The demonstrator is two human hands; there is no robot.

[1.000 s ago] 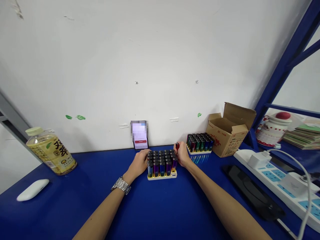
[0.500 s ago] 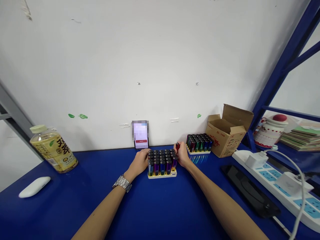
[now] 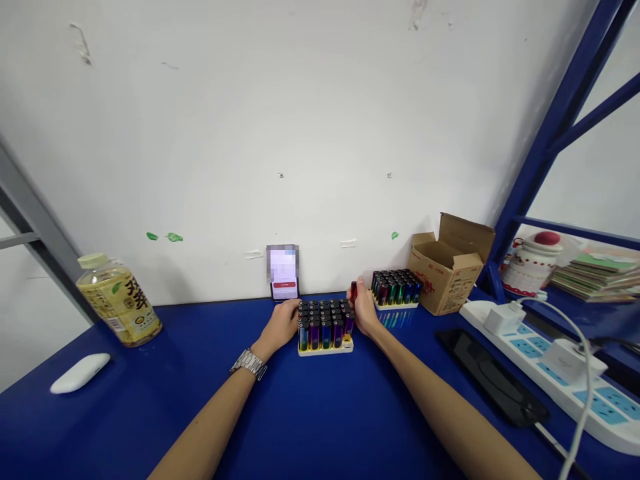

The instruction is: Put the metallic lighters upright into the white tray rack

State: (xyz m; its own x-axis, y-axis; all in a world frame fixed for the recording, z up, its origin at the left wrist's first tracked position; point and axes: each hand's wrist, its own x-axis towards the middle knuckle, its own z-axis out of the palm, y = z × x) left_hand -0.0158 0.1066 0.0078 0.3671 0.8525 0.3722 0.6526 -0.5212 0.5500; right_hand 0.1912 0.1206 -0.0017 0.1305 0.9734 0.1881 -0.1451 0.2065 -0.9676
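A pale tray [image 3: 325, 351] packed with upright lighters [image 3: 326, 333], blue and purple with black tops, stands in front of me. My left hand [image 3: 284, 321] is against its left side, fingers curled round the back left corner, the tips partly hidden. Just off the right side of the tray, my right hand [image 3: 363, 308] pinches a dark red lighter [image 3: 354, 292] upright between thumb and fingers. Behind that hand, to the right, is a second tray [image 3: 397, 306] filled with green, blue and reddish lighters [image 3: 397, 288].
A phone [image 3: 285, 273] leans on the wall. An open cardboard box [image 3: 450, 280] stands beside the second tray. Further right lie a black phone-like device [image 3: 493, 377] and a power strip [image 3: 530, 353] with chargers. A drink bottle [image 3: 121, 303] and a white case [image 3: 80, 373] are at left.
The red lighter in my right hand sits slightly higher and shows more of its body. My left hand stays at the tray. The whole view has shifted a little.
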